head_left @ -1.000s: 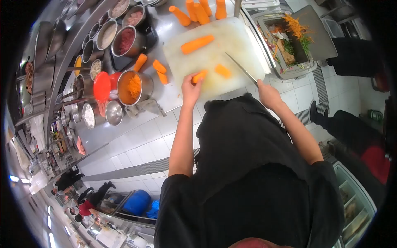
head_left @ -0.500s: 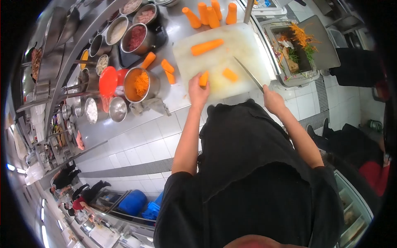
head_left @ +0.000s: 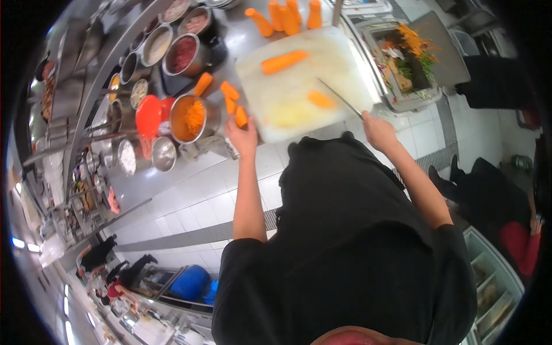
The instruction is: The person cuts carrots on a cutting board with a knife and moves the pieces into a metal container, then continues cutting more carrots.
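My left hand (head_left: 242, 137) is at the counter just left of the cutting board, its fingers closed on a carrot piece (head_left: 241, 117). Right beside it lie other cut carrot pieces (head_left: 229, 91). My right hand (head_left: 379, 132) grips a knife (head_left: 340, 97) by the handle, the blade slanting over the white cutting board (head_left: 339, 54). Under the blade's left side is a carrot chunk (head_left: 321, 99) on the board. Farther back on it rests a longer peeled carrot (head_left: 284, 61).
Several peeled carrots (head_left: 289, 20) stand behind the board. A steel pot of shredded carrot (head_left: 213, 122) is left of my left hand, near a red bowl (head_left: 149, 115). On the right is a scrap bin (head_left: 386, 95). Another person's dark-clothed legs (head_left: 477, 190) show at the right.
My left hand has moved left off the board with the carrot piece, onto the counter by the other pieces. The knife stays over the board, its blade turned more edge-on.
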Motion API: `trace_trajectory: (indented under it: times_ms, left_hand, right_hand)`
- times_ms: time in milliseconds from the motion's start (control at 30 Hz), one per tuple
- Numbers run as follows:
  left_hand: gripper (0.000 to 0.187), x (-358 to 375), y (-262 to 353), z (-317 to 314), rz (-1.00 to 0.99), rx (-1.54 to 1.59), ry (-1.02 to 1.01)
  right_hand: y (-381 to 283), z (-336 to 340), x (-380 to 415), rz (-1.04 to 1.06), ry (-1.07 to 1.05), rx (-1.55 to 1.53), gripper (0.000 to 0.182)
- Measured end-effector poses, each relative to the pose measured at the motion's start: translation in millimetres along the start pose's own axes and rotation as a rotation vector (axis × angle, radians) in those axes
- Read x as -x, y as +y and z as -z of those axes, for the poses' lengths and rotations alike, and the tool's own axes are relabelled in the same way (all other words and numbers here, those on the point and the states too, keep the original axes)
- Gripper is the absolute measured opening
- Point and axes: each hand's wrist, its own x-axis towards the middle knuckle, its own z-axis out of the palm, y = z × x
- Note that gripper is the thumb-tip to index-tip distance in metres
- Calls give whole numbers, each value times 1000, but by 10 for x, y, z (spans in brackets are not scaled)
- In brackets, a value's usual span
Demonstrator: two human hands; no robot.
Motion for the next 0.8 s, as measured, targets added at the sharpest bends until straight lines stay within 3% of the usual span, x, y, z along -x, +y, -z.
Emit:
trace_trajectory:
  times_ms: [33,100,167,300,500,700,800]
  left_hand:
    - [44,-3,96,-1,-140,-75,88]
    - [36,8,294,-89,-145,-88,73]
    - [30,28,443,-203,-412,-63,-187]
    - [31,238,1050,-629,-608,200,-535]
    - [29,321,1158,-958,-654,180,-473]
    - [30,313,1141,-955,-630,163,-520]
    - [29,340,1156,-959,-636,154,-474]
  right_hand:
    - [-18,8,30,-26,1,7,15]
    - [-69,32,44,5,-38,-2,25]
    - [-126,-14,102,7,-48,-3,25]
    - [-265,-6,182,21,-101,11,27]
    - [-234,-63,205,84,-81,-2,27]
    - [-289,216,280,85,-129,33,27]
    - [-289,43,185,88,-108,-32,27]
